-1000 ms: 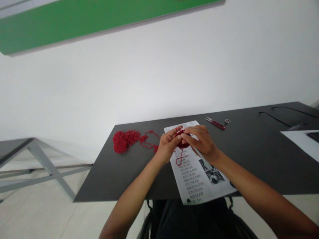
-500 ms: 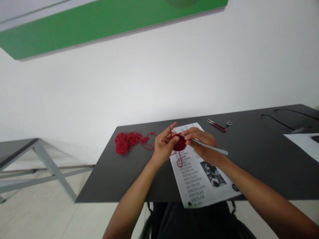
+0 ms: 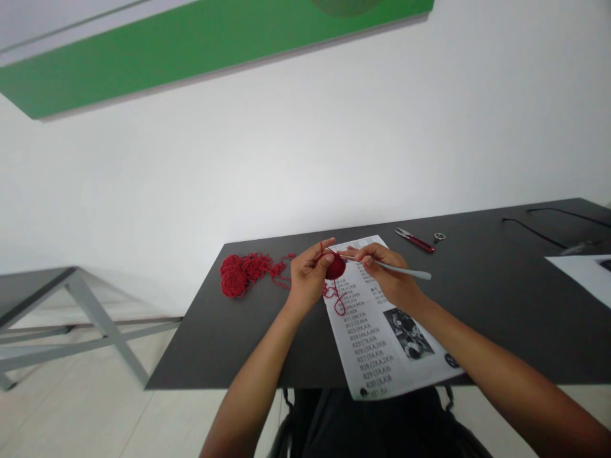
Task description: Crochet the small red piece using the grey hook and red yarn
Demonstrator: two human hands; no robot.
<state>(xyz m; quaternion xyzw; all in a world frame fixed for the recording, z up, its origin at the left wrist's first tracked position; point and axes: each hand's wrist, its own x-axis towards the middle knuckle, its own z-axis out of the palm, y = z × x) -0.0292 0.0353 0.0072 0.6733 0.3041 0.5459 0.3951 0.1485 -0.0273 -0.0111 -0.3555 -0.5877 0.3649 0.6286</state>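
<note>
The table [image 3: 477, 305] has a dark, matt, smooth top. On it lies a white paper sheet [image 3: 382, 343], printed and flat. The crochet piece [image 3: 335, 266] and the loose yarn [image 3: 243, 273] to the left are red, fuzzy, rough fibre. The hook [image 3: 401, 271] looks like pale, smooth metal or plastic. The far snips [image 3: 414, 240] have glossy red handles.

White wall [image 3: 305, 146], evenly lit. Green panel [image 3: 191, 44] mounted high on it, running slantwise. Black table [image 3: 477, 305] stands against the wall. Second table [image 3: 71, 289], grey frame with crossed legs, at left. Pale floor [image 3: 71, 407].
</note>
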